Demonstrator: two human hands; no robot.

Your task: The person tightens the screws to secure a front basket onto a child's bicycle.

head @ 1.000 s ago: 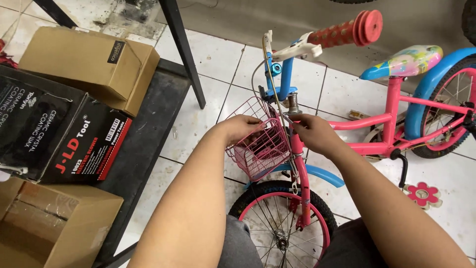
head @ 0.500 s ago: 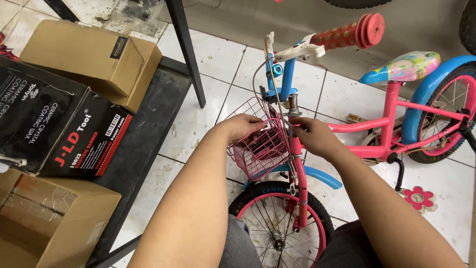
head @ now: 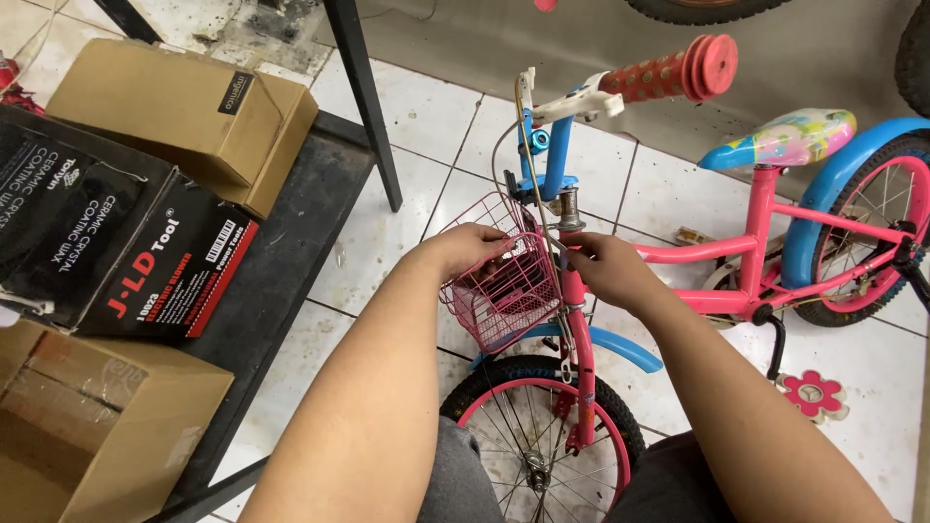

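Note:
A small pink child's bicycle point(head: 746, 257) with blue mudguards stands on white floor tiles. Its pink wire basket point(head: 499, 291) hangs at the front, above the front wheel point(head: 538, 441). My left hand point(head: 465, 247) grips the basket's top rim. My right hand point(head: 605, 271) pinches something small against the pink head tube point(head: 578, 320), right beside the basket; what it pinches is too small to tell. The red handlebar grip point(head: 678, 68) sticks out above both hands.
A low black shelf point(head: 281, 281) on the left carries brown cardboard boxes point(head: 189, 116) and a black-and-red box point(head: 107, 242). Another open brown box point(head: 92, 431) sits at the lower left. A black table leg point(head: 363, 102) stands behind. A pink flower pedal point(head: 812, 392) lies at the right.
Both hands stay at the basket and head tube with only slight finger movement. The view has shifted a little.

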